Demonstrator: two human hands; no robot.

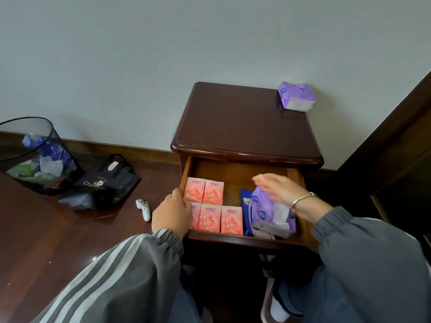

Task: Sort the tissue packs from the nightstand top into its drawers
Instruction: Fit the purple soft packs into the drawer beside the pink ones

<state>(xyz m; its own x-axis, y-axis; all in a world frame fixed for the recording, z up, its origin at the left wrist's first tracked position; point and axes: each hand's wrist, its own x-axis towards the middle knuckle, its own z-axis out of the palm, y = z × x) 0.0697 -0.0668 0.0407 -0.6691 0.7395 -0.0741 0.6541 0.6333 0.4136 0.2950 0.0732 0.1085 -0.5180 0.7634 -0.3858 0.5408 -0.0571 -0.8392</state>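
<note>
The dark wooden nightstand [245, 131] stands against the wall with its top drawer [233, 178] pulled out. Several pink tissue packs [213, 193] lie in rows in the drawer's left half. A blue pack [246, 206] and a purple tissue pack [270, 213] lie at its right. My left hand [171, 212] grips the drawer's front left corner. With straight fingers, my right hand [282, 190] hovers over the purple pack in the drawer; whether it touches is unclear. Another purple tissue pack [296, 95] sits on the nightstand top at the back right.
A black mesh wastebasket [30, 155] full of rubbish stands on the floor at left. Beside it lie a black bag [109, 180] and a white controller [144, 209]. A dark wooden frame [396, 145] borders the right.
</note>
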